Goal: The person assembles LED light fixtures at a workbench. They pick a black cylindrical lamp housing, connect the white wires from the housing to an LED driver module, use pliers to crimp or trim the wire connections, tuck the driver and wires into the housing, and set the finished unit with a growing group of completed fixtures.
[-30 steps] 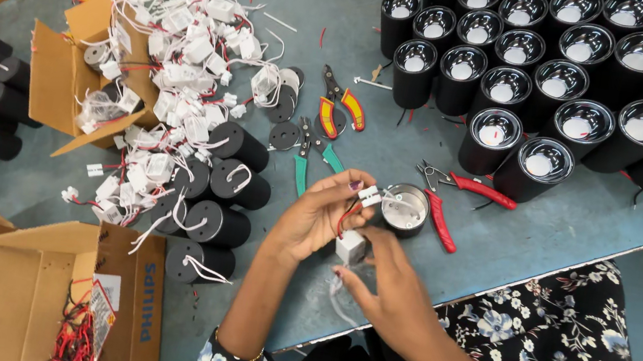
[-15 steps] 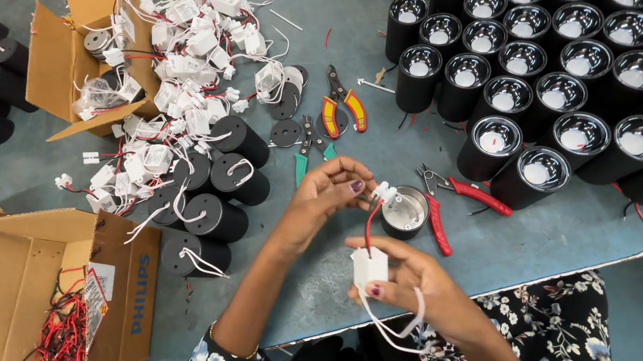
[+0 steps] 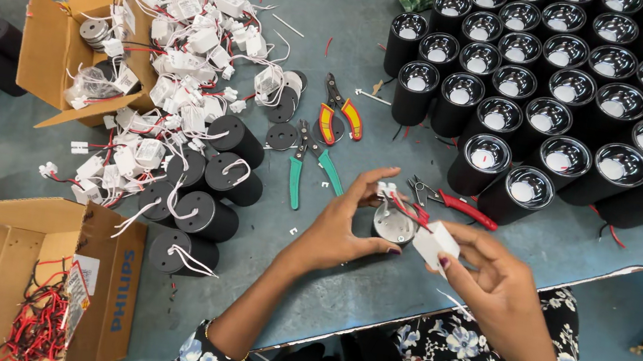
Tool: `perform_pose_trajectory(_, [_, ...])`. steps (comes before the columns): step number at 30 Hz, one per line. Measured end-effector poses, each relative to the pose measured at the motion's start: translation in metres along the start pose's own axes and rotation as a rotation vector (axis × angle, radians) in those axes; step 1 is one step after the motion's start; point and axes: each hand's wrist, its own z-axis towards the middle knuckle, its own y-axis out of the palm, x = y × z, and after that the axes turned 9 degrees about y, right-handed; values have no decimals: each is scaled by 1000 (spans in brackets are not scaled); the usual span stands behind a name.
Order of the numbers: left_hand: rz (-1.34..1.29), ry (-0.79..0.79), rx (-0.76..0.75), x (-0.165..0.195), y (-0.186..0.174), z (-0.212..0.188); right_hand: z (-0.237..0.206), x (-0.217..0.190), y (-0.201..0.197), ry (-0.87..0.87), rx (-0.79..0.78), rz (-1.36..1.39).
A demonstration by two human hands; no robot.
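Two hands are working just below the red pliers point(image 3: 462, 207): left hand point(image 3: 344, 230) pinching a white connector point(image 3: 385, 189) above the round lamp piece point(image 3: 394, 224), right hand point(image 3: 494, 278) gripping a white driver box point(image 3: 436, 244) beside it.

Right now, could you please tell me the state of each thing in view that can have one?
left hand: pinching a white connector, cradling the round grey disc
right hand: holding the white driver box
black cylinder lamps: upright, lenses up
wired black cylinders: lying on their sides
green pliers: jaws open
cardboard box: open, red and black wires inside
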Motion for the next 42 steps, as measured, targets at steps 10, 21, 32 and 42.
perform_pose_trajectory(10, [143, 201, 67, 3, -13, -1, 3, -7, 16, -145, 236, -310])
perform_pose_trajectory(21, [-24, 109, 159, -20, -18, -5, 16, -4, 8, 19, -4, -59])
perform_pose_trajectory(32, [-488, -120, -339, -40, -34, -17, 10, 1, 47, -259, 224, -136])
perform_pose_trajectory(42, [-435, -80, -223, -33, -41, -7, -6, 5, 80, -450, 169, -565])
